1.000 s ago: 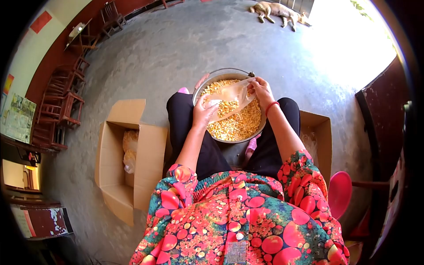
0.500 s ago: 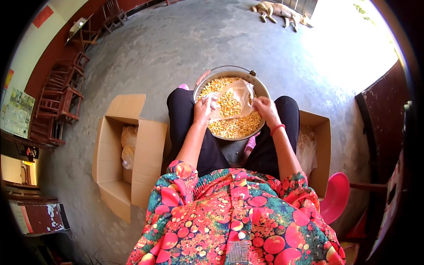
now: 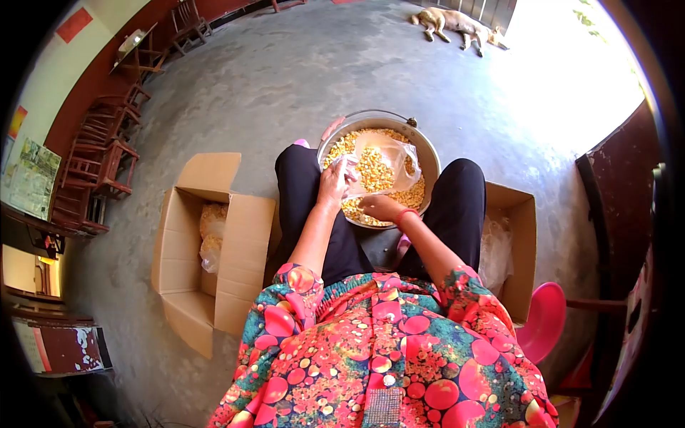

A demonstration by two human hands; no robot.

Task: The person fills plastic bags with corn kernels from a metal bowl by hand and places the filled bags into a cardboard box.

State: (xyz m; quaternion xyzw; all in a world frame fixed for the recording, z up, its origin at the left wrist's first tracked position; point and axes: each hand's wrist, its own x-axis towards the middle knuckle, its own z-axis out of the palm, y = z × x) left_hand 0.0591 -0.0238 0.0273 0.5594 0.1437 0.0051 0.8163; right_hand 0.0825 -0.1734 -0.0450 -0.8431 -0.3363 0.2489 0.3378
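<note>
A round metal pot (image 3: pixel 430 158) between my knees holds yellow corn kernels (image 3: pixel 392 134). Over the kernels lies a clear plastic bag (image 3: pixel 394 153), with kernels visible in or through it. My left hand (image 3: pixel 332 187) is closed on the bag's left edge. Low in the pot, my right hand (image 3: pixel 382 207) points left with its fingers at the kernels, just below the bag. Its fingers look curled, and whether they hold kernels is hidden.
An open cardboard box (image 3: pixel 242 264) with filled bags (image 3: pixel 212 239) stands at the left. Another box (image 3: pixel 524 250) at the right holds clear plastic bags (image 3: pixel 495 253). Behind it is a pink basin (image 3: pixel 546 321). A dog (image 3: pixel 457 23) lies on the far floor. Wooden chairs (image 3: pixel 107 164) line the left wall.
My right hand has let go of the bag's right side and moved down and left to the kernels. My left hand still holds the bag, which now lies lower over the corn.
</note>
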